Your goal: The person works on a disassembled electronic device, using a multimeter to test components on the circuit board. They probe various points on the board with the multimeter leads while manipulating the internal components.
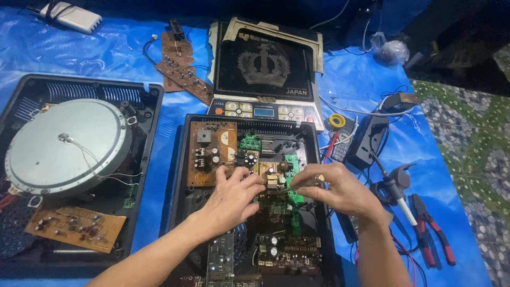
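Blue plastic sheeting point(64, 53) covers the work surface. An opened black cooker housing point(183, 159) is steadied under the left hand point(234, 194), whose curled fingers rest on its brown circuit board point(210, 154), gripping nothing. A thin metal tool point(289, 187) is pinched by the right hand point(337, 188), its tip just beside the left fingertips.

Blue tarp point(64, 58) covers the floor; on it two opened cooker housings point(175, 159) point(154, 101), a glass top panel point(264, 64), loose circuit boards point(180, 66), red pliers point(433, 234).
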